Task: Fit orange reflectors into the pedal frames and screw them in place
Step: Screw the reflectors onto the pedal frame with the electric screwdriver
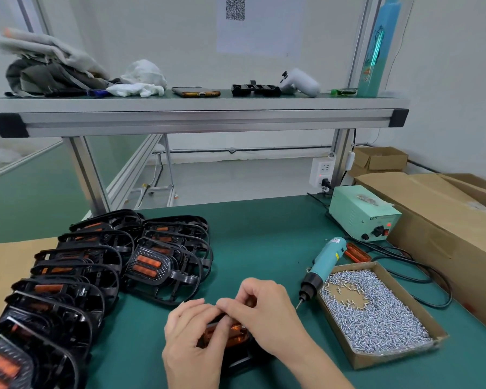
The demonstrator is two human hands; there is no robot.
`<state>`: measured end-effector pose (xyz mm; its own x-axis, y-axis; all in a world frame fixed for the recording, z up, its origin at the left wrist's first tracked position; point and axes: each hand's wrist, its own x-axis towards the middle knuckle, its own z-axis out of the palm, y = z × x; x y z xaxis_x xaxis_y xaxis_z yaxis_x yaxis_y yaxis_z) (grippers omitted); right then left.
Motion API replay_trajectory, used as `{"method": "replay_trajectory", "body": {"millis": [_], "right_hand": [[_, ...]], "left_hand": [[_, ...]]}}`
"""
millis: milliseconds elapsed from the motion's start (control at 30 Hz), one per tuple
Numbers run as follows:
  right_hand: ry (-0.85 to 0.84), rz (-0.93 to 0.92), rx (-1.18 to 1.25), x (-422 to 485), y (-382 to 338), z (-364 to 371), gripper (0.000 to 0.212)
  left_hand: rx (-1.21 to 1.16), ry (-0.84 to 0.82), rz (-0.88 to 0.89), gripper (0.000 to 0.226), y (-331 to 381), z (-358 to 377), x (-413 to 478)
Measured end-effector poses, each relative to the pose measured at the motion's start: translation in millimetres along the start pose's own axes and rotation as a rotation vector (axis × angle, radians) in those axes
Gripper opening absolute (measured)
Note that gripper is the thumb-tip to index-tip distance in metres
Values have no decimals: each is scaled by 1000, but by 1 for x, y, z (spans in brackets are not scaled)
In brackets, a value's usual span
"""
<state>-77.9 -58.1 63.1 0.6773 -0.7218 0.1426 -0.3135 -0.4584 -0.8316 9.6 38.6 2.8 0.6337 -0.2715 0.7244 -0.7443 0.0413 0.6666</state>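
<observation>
At the table's (pixel 264 242) front edge: orange reflector (pixel 236 334), long axis left-right, pinched by left hand (pixel 191 341) and right hand (pixel 264 313) atop pedal frame (pixel 244 360).

Desk (pixel 258 242) mat deep green. Along its left edge, black pedal frames (pixel 191 279) carry orange reflectors (pixel 148 261), their faces stippled with fine pale dots; at the near edge a lone frame (pixel 243 362), also black, shows glossy orange. Toward the right edge: teal screwdriver (pixel 324 265) with black nose, brown cardboard tray (pixel 390 357) of silver screws (pixel 376 313), mint-green power box (pixel 357 211) with red light; beyond the far edge, white cloth (pixel 143 77), grey cloth (pixel 40 77), black-and-white QR code (pixel 235 7).
</observation>
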Motion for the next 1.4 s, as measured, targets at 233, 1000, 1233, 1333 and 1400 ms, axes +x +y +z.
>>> {"method": "replay_trajectory", "body": {"millis": [233, 1000, 1233, 1333, 1400], "right_hand": [[-51, 4, 156, 0, 4, 3, 36], [-61, -75, -159, 1, 4, 5, 41], [-10, 6, -89, 0, 4, 9, 38], [-10, 7, -85, 1, 4, 9, 38], [-22, 15, -77, 2, 4, 8, 38]], "left_hand": [[-24, 35, 47, 16, -3, 2, -2], [-88, -43, -85, 15, 2, -4, -2], [20, -27, -21, 18, 6, -4, 0], [-14, -21, -42, 13, 5, -3, 1], [-48, 1, -73, 9, 5, -3, 1]]}}
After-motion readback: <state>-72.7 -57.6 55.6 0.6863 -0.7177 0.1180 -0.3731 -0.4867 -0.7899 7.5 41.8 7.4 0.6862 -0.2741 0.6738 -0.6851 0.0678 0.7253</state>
